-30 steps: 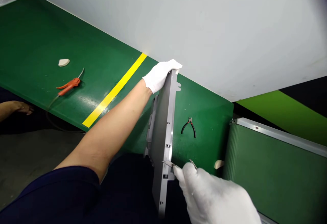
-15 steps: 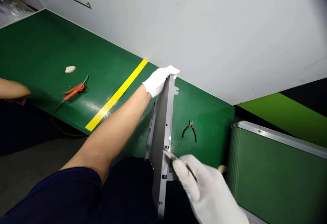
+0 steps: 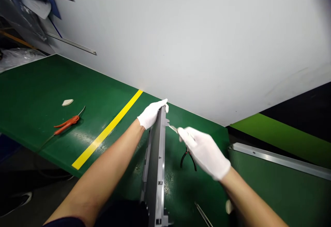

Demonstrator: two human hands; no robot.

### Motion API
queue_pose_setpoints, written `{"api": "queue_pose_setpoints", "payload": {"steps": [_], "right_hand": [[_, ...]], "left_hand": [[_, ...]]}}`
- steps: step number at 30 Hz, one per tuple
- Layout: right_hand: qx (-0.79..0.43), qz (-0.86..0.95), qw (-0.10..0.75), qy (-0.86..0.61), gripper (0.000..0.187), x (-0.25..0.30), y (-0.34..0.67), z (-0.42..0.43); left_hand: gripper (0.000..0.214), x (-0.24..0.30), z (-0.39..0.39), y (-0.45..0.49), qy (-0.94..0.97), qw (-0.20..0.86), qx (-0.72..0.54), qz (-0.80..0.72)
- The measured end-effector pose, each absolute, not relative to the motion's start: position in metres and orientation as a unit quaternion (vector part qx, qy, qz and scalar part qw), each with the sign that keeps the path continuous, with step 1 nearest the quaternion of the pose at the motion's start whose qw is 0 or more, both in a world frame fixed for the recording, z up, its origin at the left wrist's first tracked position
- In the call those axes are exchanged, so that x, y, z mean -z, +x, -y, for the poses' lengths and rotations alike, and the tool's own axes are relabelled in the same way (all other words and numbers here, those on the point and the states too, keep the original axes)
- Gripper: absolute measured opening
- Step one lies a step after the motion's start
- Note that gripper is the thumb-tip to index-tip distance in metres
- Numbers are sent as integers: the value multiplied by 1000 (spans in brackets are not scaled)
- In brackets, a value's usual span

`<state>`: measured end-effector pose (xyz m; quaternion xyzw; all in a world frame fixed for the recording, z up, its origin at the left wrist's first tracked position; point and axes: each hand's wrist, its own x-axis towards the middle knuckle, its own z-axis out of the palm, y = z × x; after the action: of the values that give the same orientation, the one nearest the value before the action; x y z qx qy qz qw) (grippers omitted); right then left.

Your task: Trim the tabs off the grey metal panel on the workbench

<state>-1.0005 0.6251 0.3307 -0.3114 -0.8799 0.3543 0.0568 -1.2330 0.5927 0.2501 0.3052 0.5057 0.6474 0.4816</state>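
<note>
A long grey plastic panel (image 3: pixel 156 158) stands on edge over the green table (image 3: pixel 38 92), running away from me. My left hand (image 3: pixel 151 114), in a white glove, is closed around the panel's far top end. My right hand (image 3: pixel 203 147), also gloved, grips a small metal blade tool (image 3: pixel 172 128) whose tip rests against the panel's right edge near the far end.
Black-handled pliers (image 3: pixel 188 158) lie right of the panel, partly under my right hand. An orange-handled tool (image 3: pixel 66 124) and a white wedge (image 3: pixel 67 102) lie at left, beyond a yellow stripe (image 3: pixel 108 130). A grey wall panel (image 3: pixel 193 40) rises behind. A green bin (image 3: pixel 279 185) stands at right.
My right hand slid the blade tool along the panel's edge from the near end to the far end. The view tilted upward, and another person's arm at the left is gone from view.
</note>
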Motion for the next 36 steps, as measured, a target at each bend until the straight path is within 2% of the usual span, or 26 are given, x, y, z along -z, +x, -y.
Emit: {"api": "queue_pose_setpoints", "payload": {"steps": [4,8,14,23,31,36], "right_hand": [[-199,933,13,-299,64,-329,-1054,-661],[-118,944,-48,-305,72,-332,-1078,-667],[7,961,-69,-268,76,-334,-1076,-663],[44,968,-54,-242,71,-331,-1071,-662],[60,966,-73,-240,69,-334,-1068,-659],[69,976,-59,-200,69,-332,-1059,-649]], "left_hand": [[52,-251,-593,-1234,297,488,-655,-494],[55,-253,-589,-1235,293,494,-652,-494],[55,-253,-587,-1235,287,506,-648,-493],[58,-263,-585,-1230,275,518,-643,-494],[58,-261,-588,-1231,283,519,-642,-488],[57,-258,-587,-1236,286,483,-651,-511]]}}
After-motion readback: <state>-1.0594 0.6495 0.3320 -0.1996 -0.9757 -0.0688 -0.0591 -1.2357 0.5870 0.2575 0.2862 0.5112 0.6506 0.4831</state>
